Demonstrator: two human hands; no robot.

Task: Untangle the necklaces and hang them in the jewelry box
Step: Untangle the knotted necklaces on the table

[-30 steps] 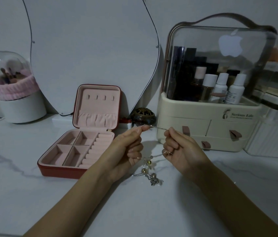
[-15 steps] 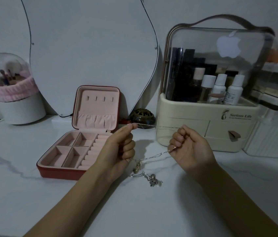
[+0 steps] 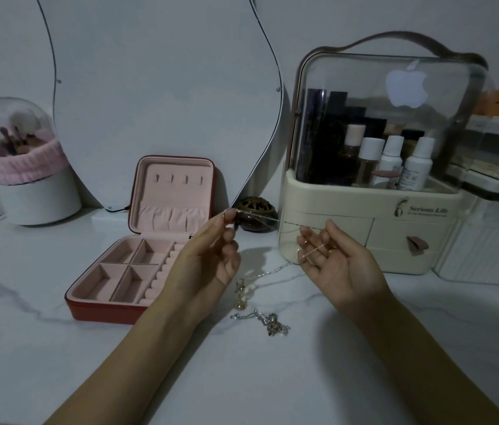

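A brush pot [image 3: 32,191] stands far left on the table [image 3: 27,317]. The open box [image 3: 137,262] lies beside the left hand [image 3: 208,259], which pinches a chain [image 3: 257,217] at its fingertips. More necklaces [image 3: 260,317] lie tangled between the hands. The right hand [image 3: 337,265] lies palm-up, fingers relaxed, chain draped across them, before the organizer [image 3: 374,210].

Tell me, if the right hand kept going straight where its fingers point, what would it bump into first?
Probably the thin chain stretched across to the left hand, just past the right hand fingertips. Beyond it stands the cream plastic cosmetics organizer. Depth is hard to judge here.
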